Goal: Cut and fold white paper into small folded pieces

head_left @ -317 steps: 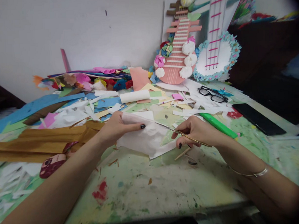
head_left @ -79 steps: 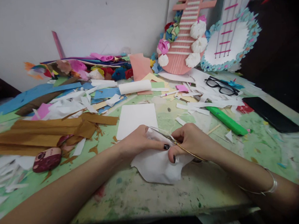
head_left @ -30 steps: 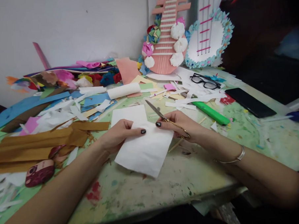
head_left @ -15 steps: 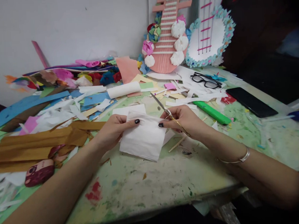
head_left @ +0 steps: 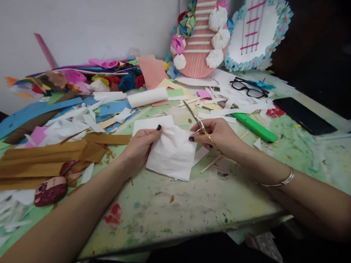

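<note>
My left hand (head_left: 139, 146) comes in from the lower left, forearm low over the counter (head_left: 196, 208). Its thumb and forefinger are closed on the top left edge of the paper (head_left: 172, 155), the other fingers curled beneath. My right hand (head_left: 218, 135) reaches in from the right with the wrist bent inward, its thumb and forefinger pinching the paper's top right corner. The remaining fingers grip the scissors (head_left: 196, 121), whose blades are closed and point up and away to the left. The crumpled paper hangs between both hands, its lower edge resting on the counter and its top overlapping a flat white card (head_left: 146, 123). Brown strips (head_left: 48, 160) lie to the left. A green marker (head_left: 253, 127), glasses (head_left: 249, 88) and a phone (head_left: 304, 115) lie to the right.
</note>
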The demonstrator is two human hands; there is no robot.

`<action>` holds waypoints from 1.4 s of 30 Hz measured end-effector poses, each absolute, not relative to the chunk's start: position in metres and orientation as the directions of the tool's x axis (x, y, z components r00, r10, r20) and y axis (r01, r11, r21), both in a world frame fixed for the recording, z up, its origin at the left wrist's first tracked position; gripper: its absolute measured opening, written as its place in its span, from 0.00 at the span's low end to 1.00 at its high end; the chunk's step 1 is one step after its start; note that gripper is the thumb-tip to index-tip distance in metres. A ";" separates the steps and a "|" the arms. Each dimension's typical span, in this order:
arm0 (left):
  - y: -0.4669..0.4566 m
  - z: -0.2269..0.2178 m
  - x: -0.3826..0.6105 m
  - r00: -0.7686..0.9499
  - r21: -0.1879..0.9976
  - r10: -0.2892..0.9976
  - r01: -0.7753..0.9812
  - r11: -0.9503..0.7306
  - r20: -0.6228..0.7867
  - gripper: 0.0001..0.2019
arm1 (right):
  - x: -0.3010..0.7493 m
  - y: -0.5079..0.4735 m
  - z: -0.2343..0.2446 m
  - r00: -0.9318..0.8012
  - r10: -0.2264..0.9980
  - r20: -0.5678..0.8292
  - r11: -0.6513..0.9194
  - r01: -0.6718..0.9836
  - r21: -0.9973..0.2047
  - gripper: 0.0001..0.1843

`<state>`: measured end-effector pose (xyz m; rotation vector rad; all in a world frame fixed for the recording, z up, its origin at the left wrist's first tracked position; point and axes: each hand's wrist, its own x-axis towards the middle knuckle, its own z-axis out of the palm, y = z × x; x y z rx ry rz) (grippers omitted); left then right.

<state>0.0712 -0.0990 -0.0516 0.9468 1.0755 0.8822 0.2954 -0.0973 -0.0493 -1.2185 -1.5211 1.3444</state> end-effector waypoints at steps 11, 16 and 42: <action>-0.097 -0.043 0.065 0.262 0.927 0.913 -0.124 0.354 -0.314 0.14 | 0.297 -0.098 -0.044 -0.231 0.973 -0.012 0.017 0.123 -0.992 0.10; -0.102 -0.042 0.066 0.356 0.899 0.862 -0.116 0.423 -0.360 0.15 | 0.291 -0.104 -0.043 -0.282 0.958 -0.051 -0.018 0.119 -0.993 0.09; -0.098 -0.011 0.045 0.292 0.957 0.922 -0.066 0.284 -0.253 0.09 | 0.314 -0.097 -0.029 -0.626 0.779 -0.036 0.186 0.286 -0.940 0.20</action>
